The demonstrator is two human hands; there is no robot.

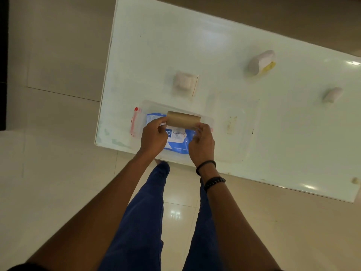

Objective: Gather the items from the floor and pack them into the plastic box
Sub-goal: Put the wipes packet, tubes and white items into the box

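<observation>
Holding a brown cardboard tube (183,119) horizontally, the person grips it at both ends: the left hand (153,137) closes on one end and the right hand (201,142) closes on the other. The tube hangs directly above the open plastic box (140,122), near the box's far wall, and appears not yet set down.

Directly below the grip, inside the box, lies a blue and white wet-wipes pack (176,136). It covers most of the visible box floor. This item counts as packed.

Just outboard of the left hand, a red clip (134,122) sits on the box's end wall. The box rests on a white table (273,143), close to its near edge.

Beyond the grip, on the table top, three pale objects stand apart from the box: a squarish pink-white item (184,83) straight ahead, a rounded white item with a yellow patch (261,62) farther off toward the right-hand side, and a small pale item (333,94) farthest on that side. Blur prevents identifying them.

Judged status: one item is packed, a second is at the point of placement, and up to three table items may remain. The visible floor tiles (58,153) carry no loose items.
</observation>
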